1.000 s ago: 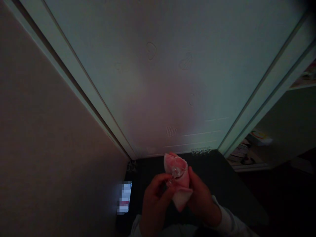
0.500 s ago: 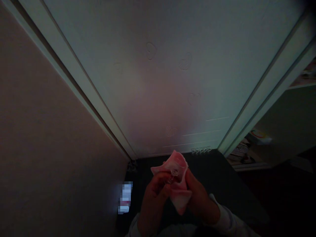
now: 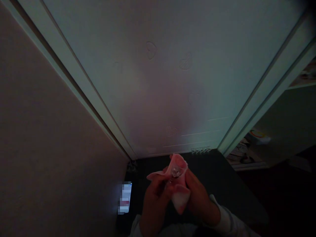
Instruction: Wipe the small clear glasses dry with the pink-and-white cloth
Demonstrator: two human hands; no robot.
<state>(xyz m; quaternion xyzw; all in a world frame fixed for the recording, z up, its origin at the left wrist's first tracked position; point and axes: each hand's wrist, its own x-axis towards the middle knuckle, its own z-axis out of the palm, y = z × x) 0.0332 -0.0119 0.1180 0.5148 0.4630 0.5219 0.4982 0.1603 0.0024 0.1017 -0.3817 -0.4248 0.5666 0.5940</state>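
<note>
- Head view: two pale sleeves reach up from the bottom edge, the right sleeve [image 3: 225,219] lying along the lower right and the left sleeve [image 3: 135,227] showing only at its cuff.
- Left hand [image 3: 154,199] is curled, thumb and fingers closed on the left folds of a pink cloth [image 3: 181,197]; whether its fingertips also pinch the clear object inside, I cannot tell.
- Right hand [image 3: 201,199] is wrapped around the right side of the same cloth, grasping it.
- Pink cloth is held between the two hands, above the counter, with one flap pointing left over the left hand and another hanging down between the hands.
- Clear object [image 3: 175,171], shiny, sits in the cloth's open fold; its full shape is hidden.
- Phone [image 3: 125,199] with a lit, blurred-out screen lies left of the left hand, near the wall [image 3: 49,131].
- Dark counter [image 3: 219,184] spreads beneath the hands.
- Row of small clear pieces [image 3: 201,150] stands at the counter's far edge, against a pale panel [image 3: 160,82] embossed with hearts and lines.
- Shelf [image 3: 254,166] beyond the frame at right carries a white item [image 3: 259,137] with a coloured arc.
</note>
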